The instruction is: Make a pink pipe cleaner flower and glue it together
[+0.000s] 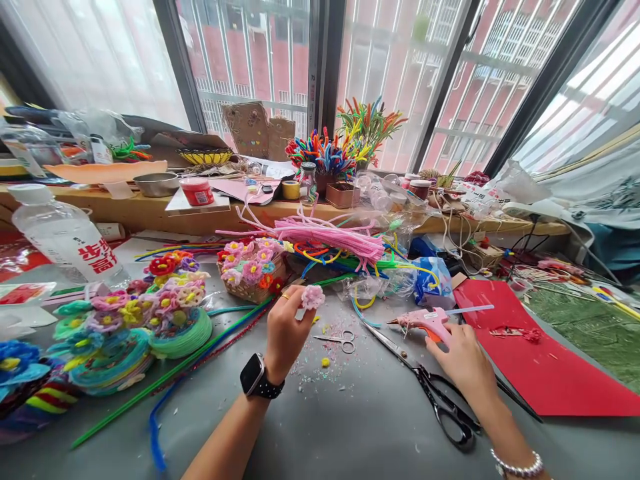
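Note:
Between the fingertips of my left hand (290, 327) is a small pale pink pipe-cleaner flower (313, 297), raised above the grey table. My right hand (463, 357) is wrapped round the grip of a pink hot glue gun (425, 321), its nozzle pointing left and a glue stick (470, 309) sticking out of its back. Small silver scissors (343, 342) lie between my hands, with a yellow fluffy ball (325, 363) just below them. Large black-handled scissors (430, 387) rest beside and partly under my right hand. The flower hides some of my left fingertips.
A basket of pink flowers (250, 273) and a bundle of pink pipe cleaners (330, 239) stand at the back. Finished flower pieces (135, 320) and a water bottle (65, 233) fill the left. Red sheet (545, 353) covers the right. Green stems (175, 373) cross the table's left part.

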A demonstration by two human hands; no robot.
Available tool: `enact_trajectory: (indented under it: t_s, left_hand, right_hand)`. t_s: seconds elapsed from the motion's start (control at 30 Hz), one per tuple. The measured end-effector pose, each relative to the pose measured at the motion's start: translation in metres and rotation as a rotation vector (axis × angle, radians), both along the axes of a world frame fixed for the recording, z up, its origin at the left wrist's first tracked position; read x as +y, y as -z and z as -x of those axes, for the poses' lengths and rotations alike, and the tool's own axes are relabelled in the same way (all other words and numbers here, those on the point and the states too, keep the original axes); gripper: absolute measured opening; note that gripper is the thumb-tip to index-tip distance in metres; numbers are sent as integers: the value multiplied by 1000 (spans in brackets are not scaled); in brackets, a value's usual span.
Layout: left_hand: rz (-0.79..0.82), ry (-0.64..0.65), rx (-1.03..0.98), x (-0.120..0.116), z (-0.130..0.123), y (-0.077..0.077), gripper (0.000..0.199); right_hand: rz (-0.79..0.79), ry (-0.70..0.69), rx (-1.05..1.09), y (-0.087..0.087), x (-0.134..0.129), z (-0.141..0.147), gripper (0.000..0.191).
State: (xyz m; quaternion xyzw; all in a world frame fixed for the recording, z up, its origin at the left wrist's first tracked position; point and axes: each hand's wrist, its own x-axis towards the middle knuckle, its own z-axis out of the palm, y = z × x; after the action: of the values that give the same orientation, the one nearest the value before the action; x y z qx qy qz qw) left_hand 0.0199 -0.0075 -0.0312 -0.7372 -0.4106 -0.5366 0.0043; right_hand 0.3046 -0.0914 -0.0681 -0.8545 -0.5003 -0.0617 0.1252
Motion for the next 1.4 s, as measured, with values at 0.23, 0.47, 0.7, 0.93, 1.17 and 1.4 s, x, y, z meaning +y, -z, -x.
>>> enact_trajectory:
  t_s: [0.23, 0.47, 0.7, 0.93, 1.17, 1.4]
  left_hand:
    - [-2, -6, 21, 0, -2, 1, 9]
    - [2, -4, 37, -3, -4, 1, 9]
    - [3, 10, 27, -3, -4, 0, 11]
    - [15, -1, 31, -3, -4, 0, 11]
    - [5, -10, 41, -2, -4, 1, 11]
    - [38, -6, 37, 0, -5, 3, 13]
  right_hand:
    - [78, -30, 101, 6, 3, -1, 42]
    - [110, -5, 98, 10, 4, -3, 45]
    - [71, -11, 63, 9, 5, -3, 43]
    - [-16, -68, -42, 18, 3, -7, 37]
    - [-78, -64, -143, 12, -2, 4, 32]
    - [-75, -40, -62, 18, -2, -2, 35]
